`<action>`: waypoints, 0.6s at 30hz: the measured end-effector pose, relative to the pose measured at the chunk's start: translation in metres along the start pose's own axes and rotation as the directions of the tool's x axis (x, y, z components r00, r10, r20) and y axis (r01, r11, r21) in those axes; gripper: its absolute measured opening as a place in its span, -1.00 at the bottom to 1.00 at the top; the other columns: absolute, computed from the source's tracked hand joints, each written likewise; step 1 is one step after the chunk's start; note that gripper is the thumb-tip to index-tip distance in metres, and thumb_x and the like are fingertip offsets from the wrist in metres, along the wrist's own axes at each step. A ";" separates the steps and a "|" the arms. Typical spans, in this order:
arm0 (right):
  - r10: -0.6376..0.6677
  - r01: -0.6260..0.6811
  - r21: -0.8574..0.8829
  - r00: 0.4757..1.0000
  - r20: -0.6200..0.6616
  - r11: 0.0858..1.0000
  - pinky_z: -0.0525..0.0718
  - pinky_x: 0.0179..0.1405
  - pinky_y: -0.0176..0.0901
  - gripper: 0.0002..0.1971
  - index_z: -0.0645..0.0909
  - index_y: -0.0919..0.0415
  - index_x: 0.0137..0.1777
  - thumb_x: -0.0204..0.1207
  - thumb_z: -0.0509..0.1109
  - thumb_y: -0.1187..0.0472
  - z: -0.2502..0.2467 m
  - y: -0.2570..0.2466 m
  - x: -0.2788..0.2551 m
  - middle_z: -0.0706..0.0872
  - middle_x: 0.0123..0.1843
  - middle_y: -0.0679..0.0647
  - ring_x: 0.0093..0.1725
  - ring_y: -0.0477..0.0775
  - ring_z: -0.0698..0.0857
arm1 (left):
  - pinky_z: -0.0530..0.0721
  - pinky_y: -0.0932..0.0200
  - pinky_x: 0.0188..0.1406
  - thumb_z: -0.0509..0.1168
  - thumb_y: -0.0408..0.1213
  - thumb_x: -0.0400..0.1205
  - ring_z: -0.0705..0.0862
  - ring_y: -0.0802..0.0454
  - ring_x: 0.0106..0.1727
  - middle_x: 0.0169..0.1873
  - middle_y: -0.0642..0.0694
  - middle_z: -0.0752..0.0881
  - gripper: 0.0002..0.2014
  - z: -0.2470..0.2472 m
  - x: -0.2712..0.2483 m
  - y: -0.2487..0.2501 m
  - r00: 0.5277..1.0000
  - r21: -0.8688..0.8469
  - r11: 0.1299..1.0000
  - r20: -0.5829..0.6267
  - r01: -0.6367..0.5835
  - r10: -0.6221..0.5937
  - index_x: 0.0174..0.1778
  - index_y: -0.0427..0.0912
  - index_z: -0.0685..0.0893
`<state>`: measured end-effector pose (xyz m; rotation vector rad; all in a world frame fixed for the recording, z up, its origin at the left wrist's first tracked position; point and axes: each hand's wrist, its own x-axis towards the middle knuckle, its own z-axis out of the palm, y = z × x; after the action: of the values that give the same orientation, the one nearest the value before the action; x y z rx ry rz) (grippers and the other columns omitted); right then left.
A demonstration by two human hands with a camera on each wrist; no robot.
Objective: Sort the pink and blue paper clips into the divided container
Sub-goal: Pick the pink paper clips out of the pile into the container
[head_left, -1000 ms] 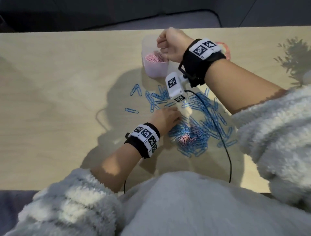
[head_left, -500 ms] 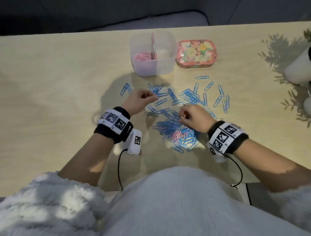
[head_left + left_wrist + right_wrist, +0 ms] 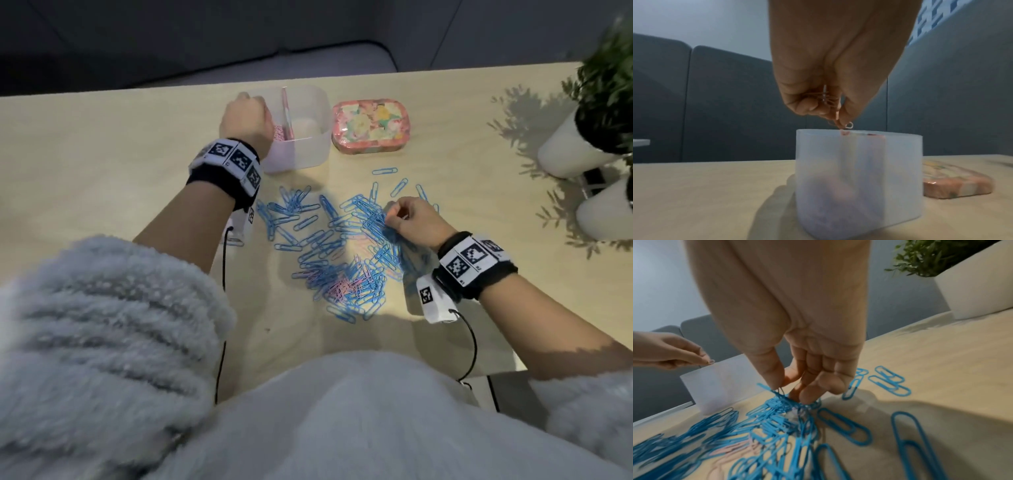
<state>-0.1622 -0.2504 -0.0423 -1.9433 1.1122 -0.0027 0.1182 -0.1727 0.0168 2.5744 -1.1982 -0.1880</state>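
Note:
My left hand (image 3: 244, 118) hovers over the left compartment of the translucent divided container (image 3: 310, 150), which holds pink clips beside its pink divider. In the left wrist view my left hand (image 3: 830, 116) pinches a small bunch of pink paper clips (image 3: 833, 101) just above the container's rim (image 3: 859, 133). My right hand (image 3: 394, 214) is down on the far right part of the blue paper clip pile (image 3: 325, 246). There its thumb and fingertips (image 3: 777, 378) pinch blue clips (image 3: 780, 398). A few pink clips (image 3: 337, 287) lie mixed into the pile's near part.
A flowered pink tin (image 3: 370, 125) lies just right of the container. Two white plant pots (image 3: 579, 147) stand at the table's right edge. Loose blue clips (image 3: 385, 170) are scattered beyond the pile. Wrist-camera cables (image 3: 471, 346) hang over the table's near edge.
My left hand has gone from the pile up to the container, carrying pink clips. My right hand has shifted a little farther along the pile and now pinches blue clips.

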 end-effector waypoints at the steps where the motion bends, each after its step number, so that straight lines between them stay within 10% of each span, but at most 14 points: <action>1: -0.012 0.010 -0.058 0.999 -0.033 0.998 0.42 -0.27 -0.22 -0.75 0.49 0.12 -0.38 0.50 0.32 0.37 -0.001 -0.002 -0.003 0.56 -0.38 -0.08 -0.30 -0.01 0.52 | 0.57 -0.21 0.16 0.04 -0.34 0.66 0.56 -0.41 0.18 0.18 -0.45 0.57 -0.69 0.000 0.005 0.000 1.000 0.043 0.999 0.023 -0.006 0.005 0.13 -0.44 0.59; 7: -0.186 0.132 -0.339 0.974 -0.132 0.932 0.60 -0.07 0.00 -0.91 0.64 0.21 -0.18 0.45 0.29 0.30 0.007 -0.005 -0.015 0.74 -0.10 0.19 -0.05 0.25 0.66 | 0.56 -0.19 0.19 0.11 -0.30 0.64 0.57 -0.38 0.23 0.20 -0.42 0.62 -0.68 0.006 0.009 -0.004 0.983 0.107 0.993 0.182 -0.049 0.029 0.28 -0.35 0.50; 18: -0.072 0.054 -0.266 0.996 -0.058 0.962 0.57 -0.01 -0.05 -0.95 0.67 0.24 -0.17 0.43 0.38 0.34 0.021 0.004 -0.014 0.77 -0.13 0.22 -0.04 0.24 0.69 | 0.44 0.02 0.35 0.04 -0.67 0.46 0.50 -0.25 0.35 0.31 -0.34 0.56 -0.56 0.012 -0.030 -0.009 0.963 -0.110 0.960 -0.122 -0.255 0.242 0.22 -0.38 0.58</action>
<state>-0.1646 -0.2270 -0.0526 -2.2311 1.1407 0.0480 0.1026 -0.1471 0.0020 2.2710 -1.4077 -0.0667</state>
